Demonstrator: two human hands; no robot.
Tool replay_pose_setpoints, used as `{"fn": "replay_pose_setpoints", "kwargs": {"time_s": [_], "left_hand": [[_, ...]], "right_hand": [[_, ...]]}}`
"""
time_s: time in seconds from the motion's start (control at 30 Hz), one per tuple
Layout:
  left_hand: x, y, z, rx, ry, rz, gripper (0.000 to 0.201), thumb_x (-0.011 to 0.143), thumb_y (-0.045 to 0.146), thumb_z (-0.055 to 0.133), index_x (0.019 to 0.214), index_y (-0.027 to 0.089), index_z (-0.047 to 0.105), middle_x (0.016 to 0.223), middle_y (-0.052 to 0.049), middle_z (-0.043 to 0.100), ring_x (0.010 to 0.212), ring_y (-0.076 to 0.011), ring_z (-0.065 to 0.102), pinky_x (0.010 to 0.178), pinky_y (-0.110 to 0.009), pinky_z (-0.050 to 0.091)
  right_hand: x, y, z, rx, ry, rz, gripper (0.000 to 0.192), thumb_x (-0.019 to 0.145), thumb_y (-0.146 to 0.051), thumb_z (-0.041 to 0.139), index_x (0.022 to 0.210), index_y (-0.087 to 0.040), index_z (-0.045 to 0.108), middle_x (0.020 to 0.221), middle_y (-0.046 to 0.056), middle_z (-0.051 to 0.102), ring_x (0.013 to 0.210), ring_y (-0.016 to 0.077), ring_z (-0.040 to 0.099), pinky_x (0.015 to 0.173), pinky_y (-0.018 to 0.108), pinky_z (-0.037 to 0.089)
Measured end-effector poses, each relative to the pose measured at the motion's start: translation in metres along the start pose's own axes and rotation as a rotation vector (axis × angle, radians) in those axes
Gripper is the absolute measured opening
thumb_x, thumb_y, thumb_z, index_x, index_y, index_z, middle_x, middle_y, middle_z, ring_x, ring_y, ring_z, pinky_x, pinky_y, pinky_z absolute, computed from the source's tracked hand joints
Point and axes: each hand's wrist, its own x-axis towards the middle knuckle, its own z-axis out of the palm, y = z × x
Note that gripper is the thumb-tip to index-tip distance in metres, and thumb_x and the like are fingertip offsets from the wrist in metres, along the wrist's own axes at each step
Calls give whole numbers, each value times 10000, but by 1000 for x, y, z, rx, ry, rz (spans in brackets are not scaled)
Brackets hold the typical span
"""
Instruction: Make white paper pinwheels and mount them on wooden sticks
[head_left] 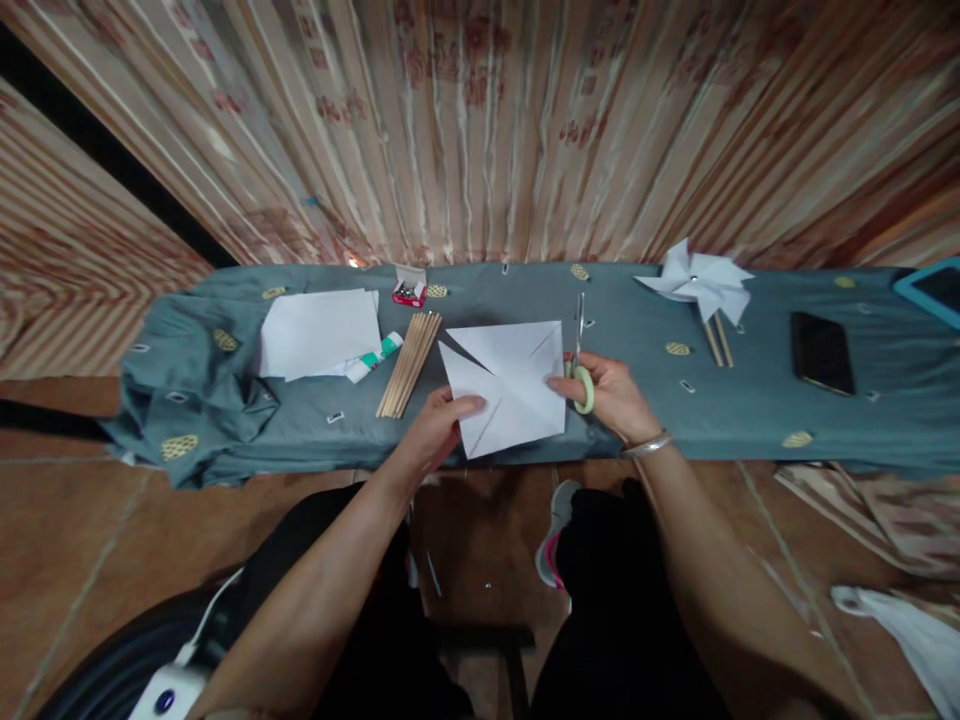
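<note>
A square of white paper [517, 375] is held up over the cloth-covered table, with a slit cut inward from its upper left corner and crease lines near other corners. My left hand [442, 422] pinches its lower left side, thumb on top. At the right edge my right hand [604, 392] grips the paper between thumb and fingers. Scissors [582, 388] with pale green handles hang in that same right hand, blades pointing away from me. To the left lies a bundle of thin wooden sticks [409, 365].
White sheets [322, 333], a glue stick [375, 357] and a small red box of metal pins [409, 288] lie at left. Paper pinwheels [697, 283] on sticks, a black phone [822, 352] and a blue-edged device [930, 290] lie at right. A curtain [480, 130] hangs behind.
</note>
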Motion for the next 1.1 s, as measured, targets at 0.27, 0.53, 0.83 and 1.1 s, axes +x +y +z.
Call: {"fn": "replay_pose_setpoints", "kwargs": {"time_s": [0.27,0.53,0.83,1.1], "left_hand": [[9,9,-1,-181,-89,72,571,640,628,730,1001,186,699,1091,-89,702,1112,-269,600,903,-389,501],[11,2,15,-4,69,150,430,573,387,852,904,161,694,950,-63,726,855,-188,668,781,-312,523],[35,15,21,98,264,359,465,526,235,835,960,155,688,969,-66,747,870,-214,682,835,-348,526],[54,28,-3,124,333,410,465,573,258,834,1001,150,688,986,-73,749,900,-223,691,839,-342,523]], "right_hand": [[9,-3,20,201,200,-13,419,438,-400,876,735,-190,668,636,-44,659,563,108,542,582,256,458],[18,-3,48,210,235,-56,468,498,-443,834,843,-188,647,687,-18,675,606,137,558,601,278,470],[26,1,54,216,222,-72,452,543,-468,844,825,-177,643,691,-22,638,620,124,536,596,262,462],[15,-3,56,40,21,-4,559,620,-626,758,929,-170,667,713,33,681,657,175,603,624,299,478]]}}
